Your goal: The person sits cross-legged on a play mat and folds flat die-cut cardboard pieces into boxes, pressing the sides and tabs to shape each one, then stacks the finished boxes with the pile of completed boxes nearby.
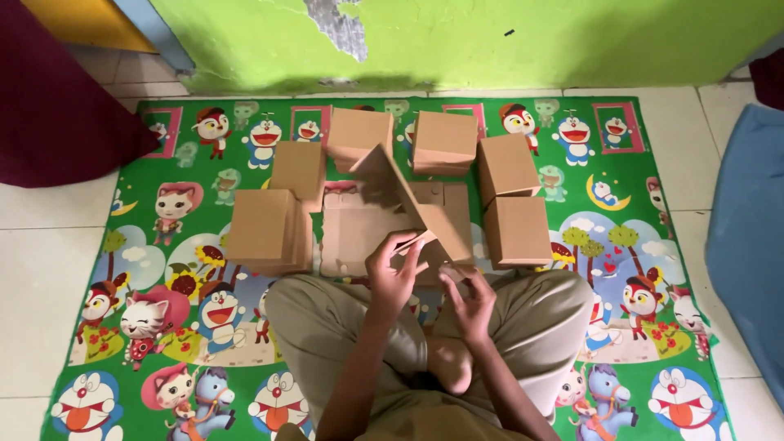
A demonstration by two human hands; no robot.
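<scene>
Left hand (394,269) pinches the near edge of a flat cardboard box blank (400,196); right hand (467,298) pinches its lower flap, above the cartoon play mat (163,327).

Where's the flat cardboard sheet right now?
In the head view, the flat cardboard sheet lies on the cartoon play mat at centre, under the tilted cardboard piece held by both hands, between two stacks of folded boxes.

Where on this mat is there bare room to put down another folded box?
Free patches: the mat left of the left knee, below the stack of flat cardboard, and the mat right of the two closed boxes, toward the blue cloth. Crowded: the centre ahead of the left hand and right hand, ringed by boxes up to the green wall.
</scene>
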